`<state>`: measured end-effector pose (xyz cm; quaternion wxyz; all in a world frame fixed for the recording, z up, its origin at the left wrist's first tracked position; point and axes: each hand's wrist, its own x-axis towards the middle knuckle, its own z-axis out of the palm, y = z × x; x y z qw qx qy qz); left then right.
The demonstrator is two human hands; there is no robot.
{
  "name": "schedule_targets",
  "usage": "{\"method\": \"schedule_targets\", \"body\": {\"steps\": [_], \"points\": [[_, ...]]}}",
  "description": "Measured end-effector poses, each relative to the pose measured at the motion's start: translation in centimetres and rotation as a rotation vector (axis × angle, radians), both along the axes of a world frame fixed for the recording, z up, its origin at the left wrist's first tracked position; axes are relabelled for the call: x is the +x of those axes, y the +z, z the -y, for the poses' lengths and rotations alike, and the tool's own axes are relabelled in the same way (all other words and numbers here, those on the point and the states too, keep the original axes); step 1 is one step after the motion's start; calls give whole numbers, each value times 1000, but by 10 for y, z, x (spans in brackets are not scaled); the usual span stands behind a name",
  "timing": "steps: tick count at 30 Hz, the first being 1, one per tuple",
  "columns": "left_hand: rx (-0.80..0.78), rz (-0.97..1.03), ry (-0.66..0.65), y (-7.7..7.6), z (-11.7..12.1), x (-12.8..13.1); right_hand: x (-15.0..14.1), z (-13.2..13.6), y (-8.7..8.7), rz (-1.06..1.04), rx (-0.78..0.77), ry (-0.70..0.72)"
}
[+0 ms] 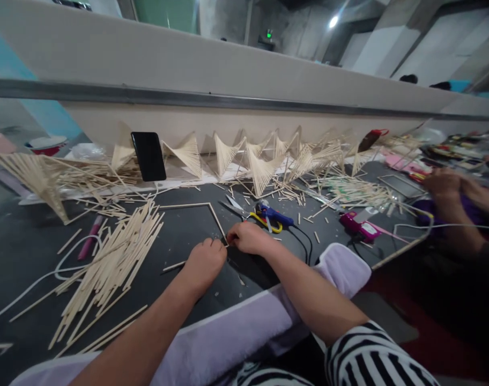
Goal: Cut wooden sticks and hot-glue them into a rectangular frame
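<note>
Thin wooden sticks [188, 205] form an angled, partly visible frame on the dark table in front of me. My left hand [206, 264] is closed at the near corner, its fingertips on a stick end. A short length of stick [174, 266] shows to the left of that hand; whether it joins the frame is hidden. Pinching the same corner from the right is my right hand [247, 237], its fingertips on the frame's slanting side stick [218, 223]. Just beyond it lie scissors [264, 220] with yellow handles and a blue glue gun [277, 214].
A big pile of loose sticks [111, 262] lies left, beside a purple pen-like tube [90, 237]. Twisted stick models [264, 166] line the back, near a leaning black phone [148, 156]. A magenta device [360, 227] sits right, before another person's hands [445, 187]. Lilac cloth [236, 327] covers the near edge.
</note>
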<state>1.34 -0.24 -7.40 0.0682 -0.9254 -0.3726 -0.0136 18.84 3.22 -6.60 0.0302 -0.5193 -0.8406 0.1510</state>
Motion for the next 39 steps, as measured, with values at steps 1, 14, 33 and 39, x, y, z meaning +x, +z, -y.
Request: {"method": "schedule_targets", "body": {"steps": [1, 14, 33, 39], "points": [[-7, -4, -2, 0, -1, 0, 0, 0, 0, -3, -3, 0], [-43, 43, -17, -1, -5, 0, 2, -1, -4, -46, -6, 7], [-63, -42, 5, 6, -2, 4, 2, -1, -2, 42, 17, 7], [-49, -33, 1, 5, -1, 5, 2, -1, -5, 39, 9, 7]]}}
